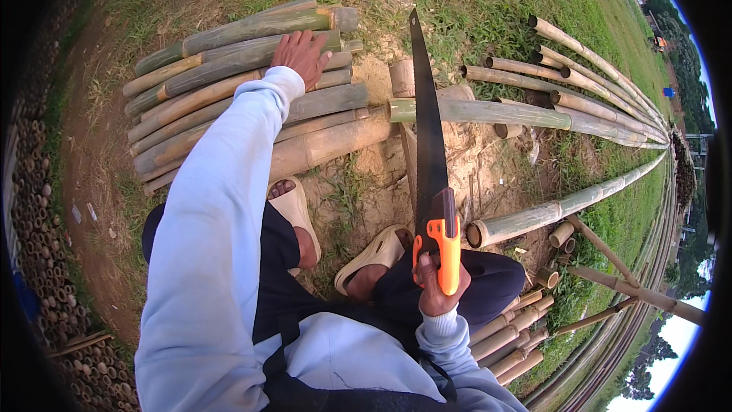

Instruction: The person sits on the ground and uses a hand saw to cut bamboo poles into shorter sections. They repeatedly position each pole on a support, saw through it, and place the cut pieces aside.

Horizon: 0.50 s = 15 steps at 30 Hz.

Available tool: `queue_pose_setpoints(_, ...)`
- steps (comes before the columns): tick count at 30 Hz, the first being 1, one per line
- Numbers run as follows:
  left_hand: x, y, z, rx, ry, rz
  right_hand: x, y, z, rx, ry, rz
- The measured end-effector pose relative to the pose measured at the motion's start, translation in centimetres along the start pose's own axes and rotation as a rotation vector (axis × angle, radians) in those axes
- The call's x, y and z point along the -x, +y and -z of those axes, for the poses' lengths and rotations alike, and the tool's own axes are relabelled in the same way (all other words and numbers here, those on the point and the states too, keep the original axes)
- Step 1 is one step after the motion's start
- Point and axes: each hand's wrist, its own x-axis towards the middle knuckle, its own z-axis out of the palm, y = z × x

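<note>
My left hand [302, 58] lies on top of a stack of cut bamboo pieces [236, 61], its fingers stretched over the upper lengths without wrapping round one. In my right hand [436, 294] is a hand saw [431, 130], gripped by its orange handle, with the dark blade pointing up and away from me. Behind the blade, a long green bamboo pole [503, 112] runs off to the right. Its cut end lies just left of the saw, close to the right ends of the stacked pieces.
Several long bamboo poles [587, 69] fan out at the far right. Nearer, another pole [564, 202] lies by my right knee, above a smaller pile of short pieces [511, 336]. Many bamboo ends [57, 259] are stacked along the left edge. My sandalled feet rest on the dirt.
</note>
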Motion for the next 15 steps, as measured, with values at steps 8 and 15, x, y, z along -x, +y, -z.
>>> queue_pose_setpoints(8, 1.2, 14.0, -3.0, 0.339, -0.125, -0.213, 0.3, -1.5, 3.6, -0.063, 0.231, 0.130)
queue_pose_setpoints(15, -1.2, 17.5, -0.8, 0.184, -0.450, 0.101, 1.9, -3.2, 7.3, 0.021, 0.498, 0.162)
